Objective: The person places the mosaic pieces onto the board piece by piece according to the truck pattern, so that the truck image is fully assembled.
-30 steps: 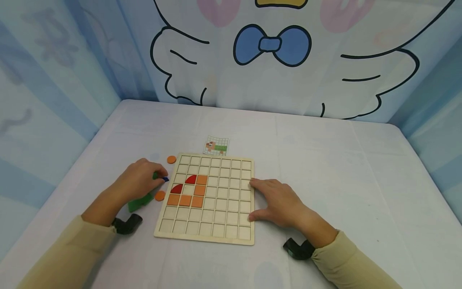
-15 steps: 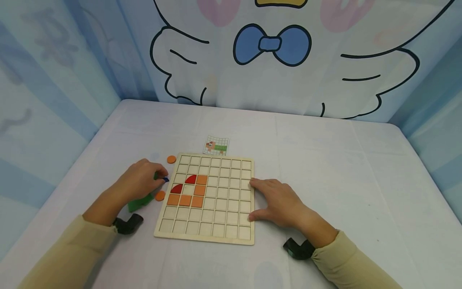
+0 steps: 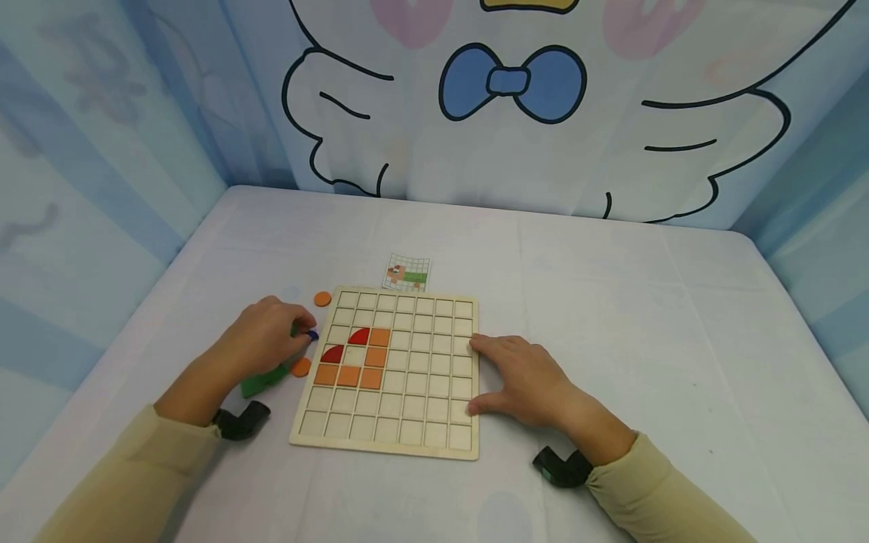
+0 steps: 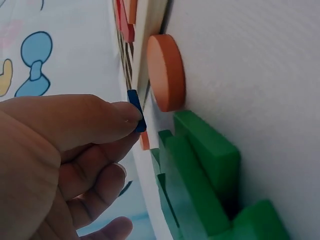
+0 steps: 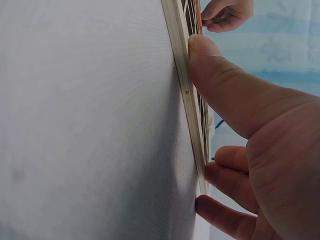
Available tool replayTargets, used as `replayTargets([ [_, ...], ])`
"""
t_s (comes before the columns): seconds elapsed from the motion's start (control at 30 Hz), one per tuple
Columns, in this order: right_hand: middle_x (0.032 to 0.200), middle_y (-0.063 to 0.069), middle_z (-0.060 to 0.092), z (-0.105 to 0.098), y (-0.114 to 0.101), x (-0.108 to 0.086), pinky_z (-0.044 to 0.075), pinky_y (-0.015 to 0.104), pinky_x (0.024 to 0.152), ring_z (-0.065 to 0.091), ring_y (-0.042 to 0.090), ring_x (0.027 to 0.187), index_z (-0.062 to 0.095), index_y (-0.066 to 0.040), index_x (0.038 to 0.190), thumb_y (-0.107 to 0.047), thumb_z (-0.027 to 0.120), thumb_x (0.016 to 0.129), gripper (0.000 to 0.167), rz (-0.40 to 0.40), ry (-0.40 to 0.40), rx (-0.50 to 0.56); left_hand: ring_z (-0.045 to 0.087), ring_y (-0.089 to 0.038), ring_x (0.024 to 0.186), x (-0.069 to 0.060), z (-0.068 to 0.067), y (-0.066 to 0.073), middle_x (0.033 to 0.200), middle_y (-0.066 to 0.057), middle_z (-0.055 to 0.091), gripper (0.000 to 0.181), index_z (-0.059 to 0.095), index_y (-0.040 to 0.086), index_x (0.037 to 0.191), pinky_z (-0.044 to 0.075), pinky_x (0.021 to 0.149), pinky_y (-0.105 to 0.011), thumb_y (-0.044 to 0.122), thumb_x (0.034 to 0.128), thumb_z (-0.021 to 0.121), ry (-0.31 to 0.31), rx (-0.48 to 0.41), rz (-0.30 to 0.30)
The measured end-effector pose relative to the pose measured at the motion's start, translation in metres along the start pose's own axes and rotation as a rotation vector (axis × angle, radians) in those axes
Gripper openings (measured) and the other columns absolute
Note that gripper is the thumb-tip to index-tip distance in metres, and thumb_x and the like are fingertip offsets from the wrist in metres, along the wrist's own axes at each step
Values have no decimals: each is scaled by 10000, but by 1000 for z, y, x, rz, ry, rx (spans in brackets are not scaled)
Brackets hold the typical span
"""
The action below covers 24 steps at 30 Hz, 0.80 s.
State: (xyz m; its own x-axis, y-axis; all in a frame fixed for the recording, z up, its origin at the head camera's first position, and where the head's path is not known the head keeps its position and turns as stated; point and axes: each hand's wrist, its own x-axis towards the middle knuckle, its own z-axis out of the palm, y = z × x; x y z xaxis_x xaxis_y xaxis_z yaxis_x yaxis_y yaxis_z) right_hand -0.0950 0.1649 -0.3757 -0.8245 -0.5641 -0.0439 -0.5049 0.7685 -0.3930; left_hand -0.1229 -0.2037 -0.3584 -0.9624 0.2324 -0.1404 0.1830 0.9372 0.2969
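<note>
My left hand [image 3: 266,338] pinches a small blue piece [image 4: 136,111] between thumb and fingertips, just off the left edge of the wooden grid board [image 3: 421,407]. Orange square tiles [image 3: 371,378] and two red quarter-circle tiles [image 3: 333,354] fill some of the board's cells. Beneath and beside the left hand lie several green pieces [image 4: 210,150], partly hidden by it in the head view. My right hand [image 3: 526,381] rests on the board's right edge, thumb and fingers spread and touching the rim.
Two orange discs lie left of the board, one near disc [image 3: 301,367] and one far disc [image 3: 322,299]. A small picture card [image 3: 407,273] with a gridded drawing lies against the board's far edge. Patterned curtains [image 3: 509,151] stand behind the table.
The blue piece has turned slightly in the left fingertips. Both hands and the board otherwise stay in place.
</note>
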Motion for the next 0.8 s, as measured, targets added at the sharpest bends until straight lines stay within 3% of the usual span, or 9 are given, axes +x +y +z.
replayTargets([
  [0.37, 1423, 119, 546, 0, 0, 0, 430, 568, 957, 517, 354, 1261, 513, -39, 1421, -492, 818, 788, 836, -2, 3, 3, 529, -279, 953, -3, -5, 12, 942, -48, 697, 200, 736, 8, 1065, 492, 846, -458, 90, 882, 731, -23, -59, -9],
  [0.67, 1424, 115, 545, 0, 0, 0, 430, 572, 952, 516, 355, 1262, 512, -44, 1423, -498, 815, 788, 837, 1, 2, 5, 548, -268, 950, -4, -2, 21, 944, -32, 722, 184, 742, 17, 1051, 492, 846, -451, 71, 875, 722, -47, -75, 50],
  [0.8, 1428, 115, 543, 0, 0, 0, 429, 570, 956, 515, 354, 1263, 513, -41, 1424, -499, 815, 788, 840, -1, 2, 6, 562, -255, 927, -5, 0, 25, 910, -7, 722, 167, 749, 26, 1021, 492, 808, -428, 64, 859, 739, -25, -75, 94],
])
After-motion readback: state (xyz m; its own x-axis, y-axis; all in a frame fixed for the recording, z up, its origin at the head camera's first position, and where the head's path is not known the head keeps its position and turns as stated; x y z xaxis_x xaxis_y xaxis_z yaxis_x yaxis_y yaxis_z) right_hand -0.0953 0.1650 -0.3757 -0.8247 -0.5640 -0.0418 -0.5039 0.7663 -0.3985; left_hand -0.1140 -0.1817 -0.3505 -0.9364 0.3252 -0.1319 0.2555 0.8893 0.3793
